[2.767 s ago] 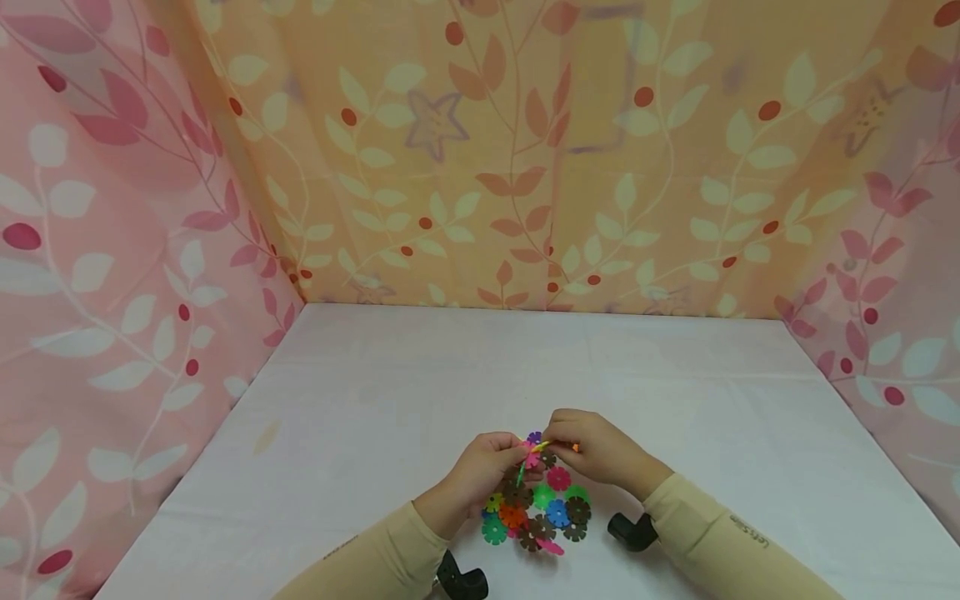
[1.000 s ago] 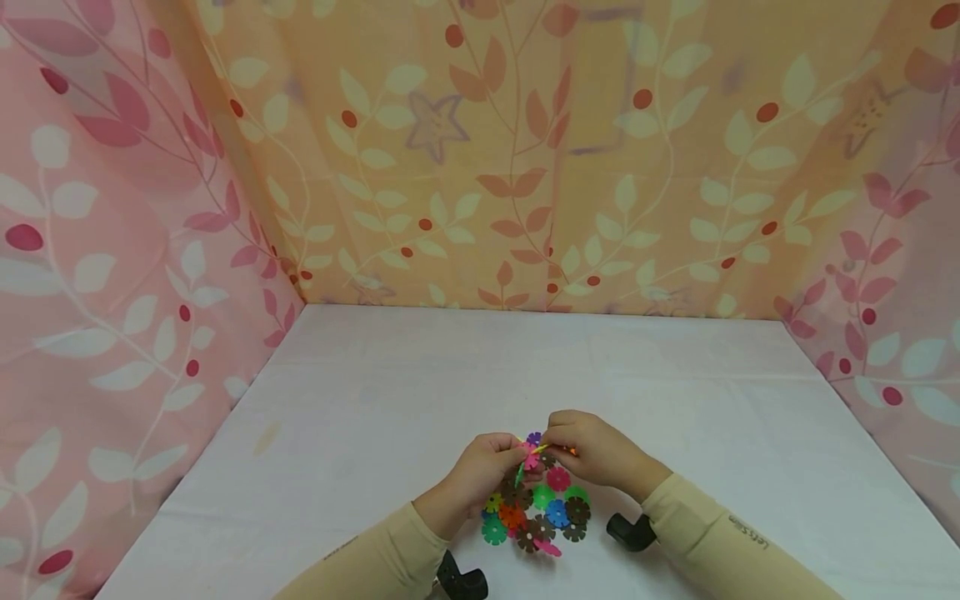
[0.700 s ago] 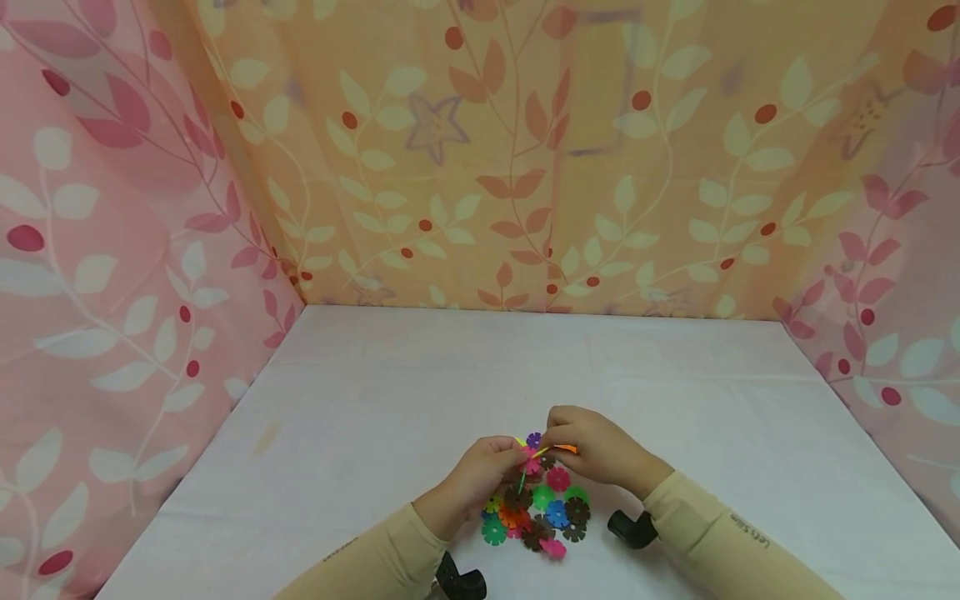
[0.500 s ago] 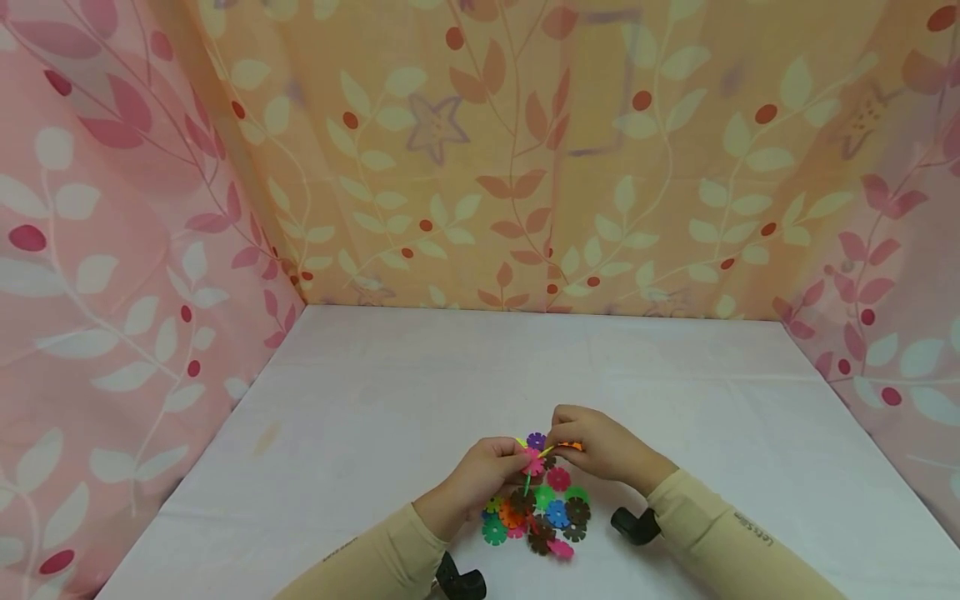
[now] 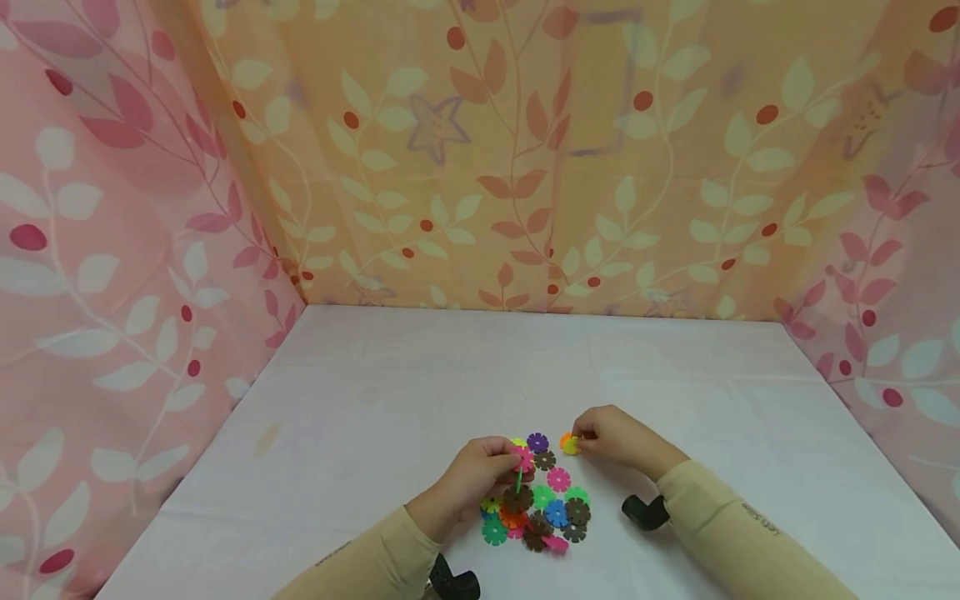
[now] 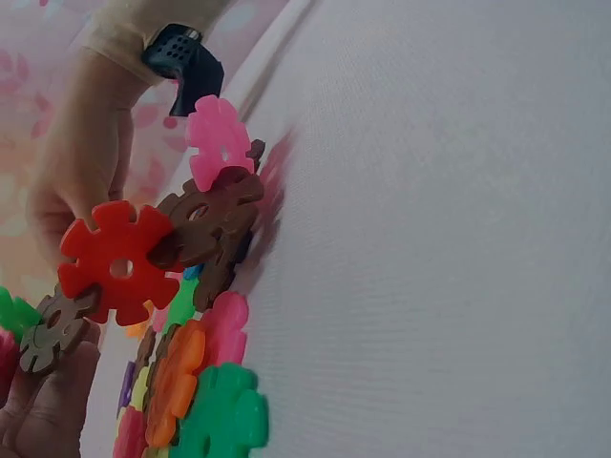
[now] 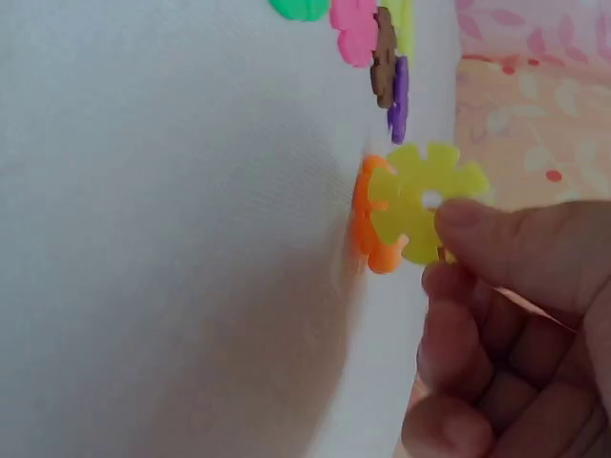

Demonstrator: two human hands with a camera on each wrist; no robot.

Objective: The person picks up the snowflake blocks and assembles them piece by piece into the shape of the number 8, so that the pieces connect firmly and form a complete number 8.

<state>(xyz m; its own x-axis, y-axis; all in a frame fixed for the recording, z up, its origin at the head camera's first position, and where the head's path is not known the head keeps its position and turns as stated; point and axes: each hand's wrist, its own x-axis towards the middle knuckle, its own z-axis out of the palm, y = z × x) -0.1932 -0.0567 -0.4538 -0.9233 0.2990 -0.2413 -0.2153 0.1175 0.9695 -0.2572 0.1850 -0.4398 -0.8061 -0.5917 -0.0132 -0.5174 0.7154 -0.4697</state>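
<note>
My left hand (image 5: 480, 475) pinches a pink flower-shaped snowflake disc (image 5: 523, 457) at the end of a joined chain. Below it follow a green disc (image 5: 519, 481), seen edge-on, and a brown one (image 5: 517, 499). In the left wrist view the chain runs on through a red disc (image 6: 119, 267) and brown discs to another pink disc (image 6: 220, 143). My right hand (image 5: 618, 435) pinches a yellow snowflake disc (image 7: 420, 196) between thumb and index finger, apart from the chain. An orange disc (image 7: 368, 224) sits just behind the yellow; whether they touch I cannot tell.
Several loose discs lie on the white table under and beside the chain, among them a blue (image 5: 557, 512), a teal (image 5: 494, 529) and a purple one (image 5: 537, 442). A black wrist mount (image 5: 645, 512) hangs under the right forearm. Patterned cloth walls (image 5: 525, 167) enclose the table.
My right hand has moved right, away from the left, taking the yellow disc off from beside the pink one. The left hand has shifted slightly left with the chain.
</note>
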